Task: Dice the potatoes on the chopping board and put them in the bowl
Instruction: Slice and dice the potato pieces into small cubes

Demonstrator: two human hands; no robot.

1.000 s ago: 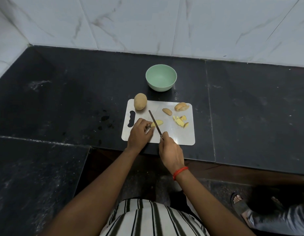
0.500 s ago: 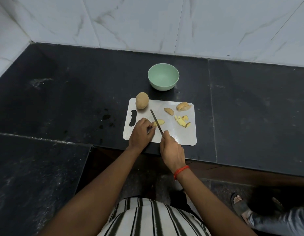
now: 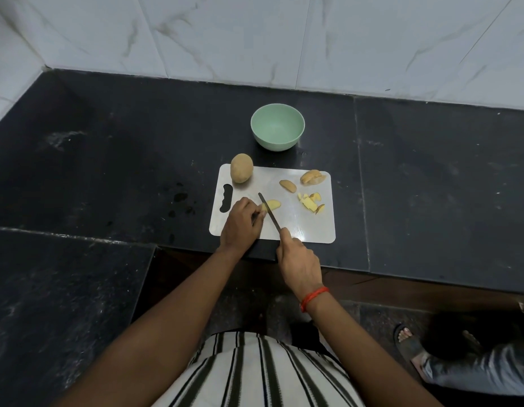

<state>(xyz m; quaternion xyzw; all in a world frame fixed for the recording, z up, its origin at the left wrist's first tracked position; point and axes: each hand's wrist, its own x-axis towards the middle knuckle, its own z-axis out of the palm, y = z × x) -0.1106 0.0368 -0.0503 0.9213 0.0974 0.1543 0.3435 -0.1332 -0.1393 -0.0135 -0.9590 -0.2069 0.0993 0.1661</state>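
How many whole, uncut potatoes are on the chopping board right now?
1. The whole potato sits at the far left corner of the chopping board. Everything else there is cut pieces; the left hand covers too little to hide another.

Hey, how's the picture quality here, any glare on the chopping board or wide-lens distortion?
Head view: a soft sheen lights the chopping board near its front right corner. Head view: the wide lens splays the wall tiles' joints outward. Head view: the knife and potato slice look sharp, no motion blur.
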